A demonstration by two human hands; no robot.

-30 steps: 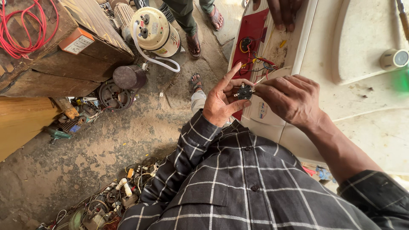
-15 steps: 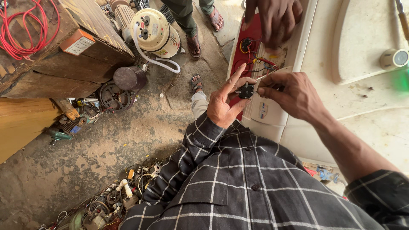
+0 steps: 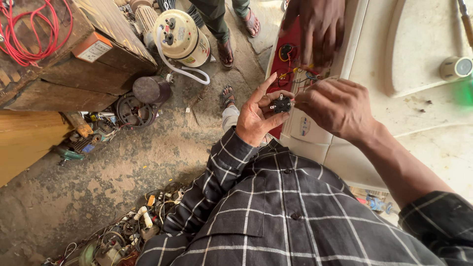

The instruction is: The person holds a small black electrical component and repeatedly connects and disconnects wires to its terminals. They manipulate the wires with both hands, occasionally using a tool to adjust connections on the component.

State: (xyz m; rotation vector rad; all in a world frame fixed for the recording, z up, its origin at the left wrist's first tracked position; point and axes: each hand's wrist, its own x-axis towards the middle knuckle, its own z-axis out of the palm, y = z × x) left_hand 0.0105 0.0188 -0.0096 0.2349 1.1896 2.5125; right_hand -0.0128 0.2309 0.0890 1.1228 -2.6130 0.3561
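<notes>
Black and small, a plastic switch part [image 3: 282, 104] sits pinched between the thumb and curled fingers of the left hand [image 3: 256, 118], whose index finger points up. The right hand [image 3: 337, 107] meets it from the right, fingertips pressed together on the part's edge and on thin wires [image 3: 308, 79] running up from it. Both hands hover over the left edge of a white appliance top [image 3: 423, 118]. Just beyond them, a red panel [image 3: 290, 64] along that edge holds a round black fitting with coloured wiring, and another person's hand [image 3: 318, 29] reaches down onto it, fingers spread, partly covering the panel. A roll of tape [image 3: 456, 68] lies near the appliance's far right corner. Left of the appliance, on the dirt floor [image 3: 123, 167], stand a cream motor with a white hose [image 3: 182, 39], a dark pulley [image 3: 133, 111], wooden crates [image 3: 64, 69] with red cable [image 3: 34, 29], and scattered parts. Sandalled feet [image 3: 229, 49] stand between the motor and the appliance.
</notes>
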